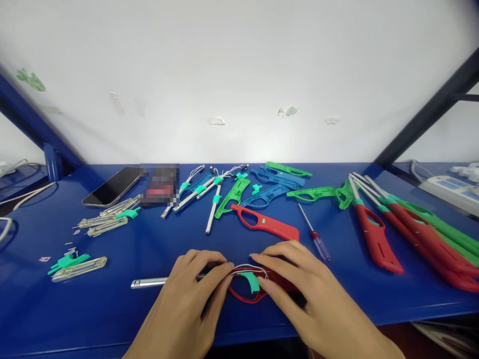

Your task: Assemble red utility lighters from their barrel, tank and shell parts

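Observation:
A red lighter shell (pixel 245 300) lies near the front edge of the blue table, a teal trigger piece (pixel 252 282) and thin white wires over its ring. From its left end a silver metal tube (pixel 149 283) points left. My left hand (pixel 190 294) is closed around the joint of tube and shell, thumb and index finger pressed together there. On the right, my right hand (pixel 307 289) covers the shell's handle, its thumb and index finger at the wires beside the trigger. Part of the shell is hidden beneath my hands.
Behind lie a red half shell (pixel 269 225), green and blue shells (pixel 273 194), and several metal tubes (pixel 213 212). A screwdriver (pixel 318 244) and red lighters (pixel 377 239) are at right. Clear plastic parts (pixel 80 269), a phone (pixel 114 187) and a dark box (pixel 160 184) are at left.

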A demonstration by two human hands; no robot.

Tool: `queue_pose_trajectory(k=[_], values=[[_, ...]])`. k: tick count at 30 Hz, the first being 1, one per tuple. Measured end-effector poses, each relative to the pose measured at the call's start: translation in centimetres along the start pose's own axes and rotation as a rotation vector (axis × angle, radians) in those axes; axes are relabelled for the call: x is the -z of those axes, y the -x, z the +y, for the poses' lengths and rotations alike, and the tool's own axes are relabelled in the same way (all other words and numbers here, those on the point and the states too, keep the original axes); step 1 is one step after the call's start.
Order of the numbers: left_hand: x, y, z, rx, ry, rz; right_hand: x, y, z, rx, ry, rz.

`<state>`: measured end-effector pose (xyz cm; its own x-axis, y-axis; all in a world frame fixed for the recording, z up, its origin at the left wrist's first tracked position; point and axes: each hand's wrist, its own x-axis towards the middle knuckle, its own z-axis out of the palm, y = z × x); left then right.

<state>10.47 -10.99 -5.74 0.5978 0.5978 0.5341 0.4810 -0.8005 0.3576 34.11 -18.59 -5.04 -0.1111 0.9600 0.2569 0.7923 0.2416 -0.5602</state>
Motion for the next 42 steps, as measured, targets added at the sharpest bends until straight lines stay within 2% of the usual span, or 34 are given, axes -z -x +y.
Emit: queue_pose_trajectory(k=[5,11,20,28,34,42], values=[[-0.1,0.1,-0.1,0.014,0.038,0.015,0.6,-0.3,0.0,0.01,-0.081,-0.09],[-0.1,0.1,0.0,0.006,0.036,0.007,0.8,-0.4,0.1,0.002,-0.127,-0.102],[0.2,-0.1,0.1,-0.008,0.058,0.026,0.8,-0.5,0.2,0.054,-0.115,-0.055],[0.1,0.2,-0.1,0.031,0.116,-0.034,0.8,-0.3,0.3,0.08,-0.067,-0.043],[0.0,0.2,-0.3,0.028,0.115,-0.037,0.7,0.0,0.3,0.075,0.004,-0.032],[-0.1,0.5,-0.3,0.003,0.089,-0.046,0.3,0.7,0.8,0.164,0.14,0.063]])
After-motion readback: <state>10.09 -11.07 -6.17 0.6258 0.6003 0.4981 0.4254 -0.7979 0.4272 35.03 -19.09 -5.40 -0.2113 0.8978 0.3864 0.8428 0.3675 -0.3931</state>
